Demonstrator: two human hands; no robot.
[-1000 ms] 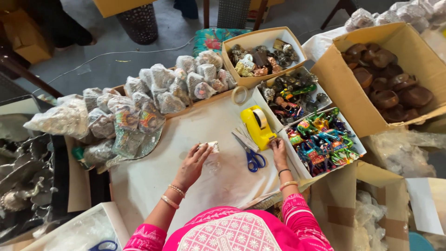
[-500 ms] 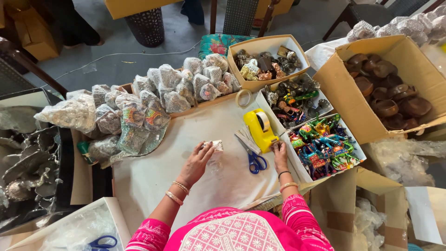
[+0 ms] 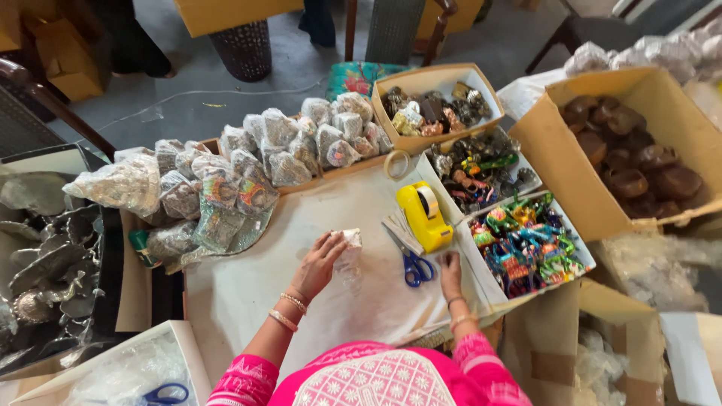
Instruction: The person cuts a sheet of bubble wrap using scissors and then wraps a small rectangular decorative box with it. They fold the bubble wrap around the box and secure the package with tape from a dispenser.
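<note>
My left hand [image 3: 320, 263] presses down on a small bubble-wrapped item [image 3: 348, 242], holding it on the white-covered table [image 3: 248, 289]. My right hand [image 3: 451, 269] lies to the right, just below the yellow tape dispenser [image 3: 423, 214] and beside the blue-handled scissors [image 3: 412, 265]. Its fingertips are pinched together; whether a strip of tape is between them cannot be made out. A few cut strips [image 3: 398, 225] lie between the dispenser and the scissors.
Wrapped bundles [image 3: 248, 165] pile up along the table's far left. Open boxes of colourful figurines [image 3: 526, 240], dark metal figures [image 3: 481, 169] and mixed trinkets [image 3: 432, 105] stand at right. A carton of brown wooden bowls [image 3: 632, 158] sits further right. Metal pieces [image 3: 45, 256] lie at left.
My right hand has drawn back from the tape dispenser's edge toward me. My left hand stays on the wrapped item. The view has shifted slightly.
</note>
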